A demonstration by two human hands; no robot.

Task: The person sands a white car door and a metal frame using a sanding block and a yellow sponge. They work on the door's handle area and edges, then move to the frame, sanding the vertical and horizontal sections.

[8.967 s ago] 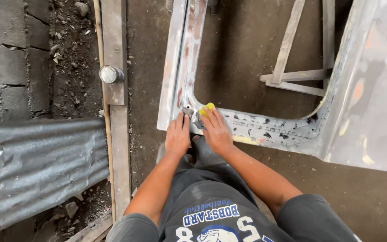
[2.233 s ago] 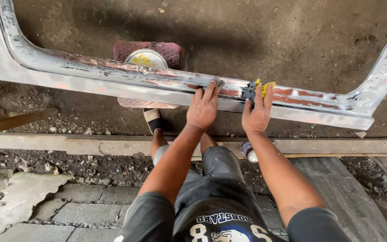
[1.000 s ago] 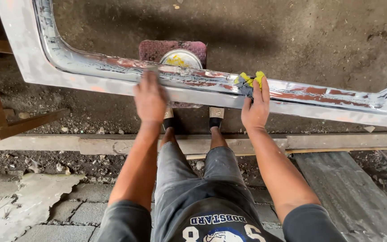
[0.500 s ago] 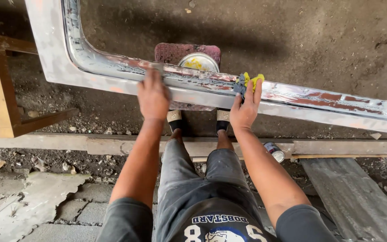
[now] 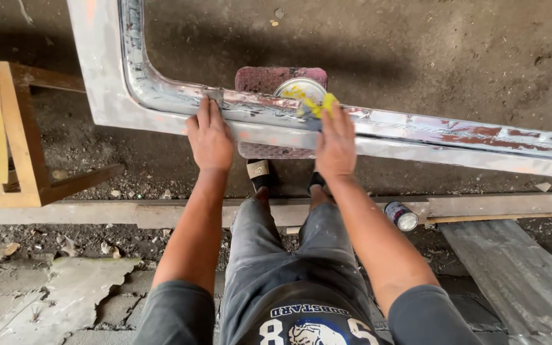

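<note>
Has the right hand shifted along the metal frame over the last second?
Yes. The right hand has slid left along the metal frame, toward the round tin it now partly overlaps.

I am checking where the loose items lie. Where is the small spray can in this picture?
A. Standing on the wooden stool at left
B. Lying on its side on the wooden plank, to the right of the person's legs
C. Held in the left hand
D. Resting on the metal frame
B: the spray can lies on its side on the wooden plank, to the right of the person's legs.
</note>
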